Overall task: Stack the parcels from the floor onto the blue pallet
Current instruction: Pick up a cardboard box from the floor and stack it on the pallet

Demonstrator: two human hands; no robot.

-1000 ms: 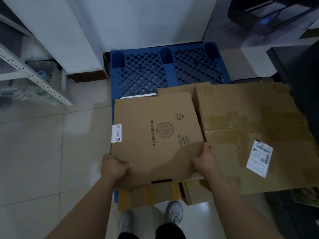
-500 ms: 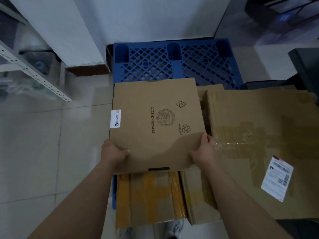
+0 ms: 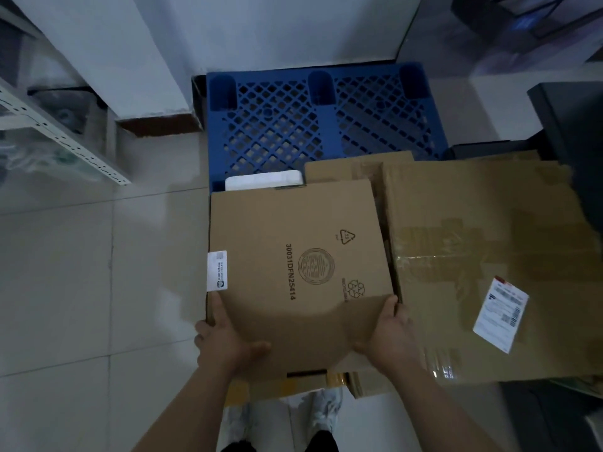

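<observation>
Fingers (image 3: 390,305) of the left hand (image 3: 225,342) and right hand (image 3: 393,334) curl round the near corners of a flat brown box (image 3: 293,256). The box is over the near end of the blue pallet (image 3: 326,125) (a bigger taped box (image 3: 473,239) lies just beside it)

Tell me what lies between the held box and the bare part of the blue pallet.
Head view: a flat white item lies there on the pallet, its near edge hidden by the box; a brown carton sits to its right.
</observation>
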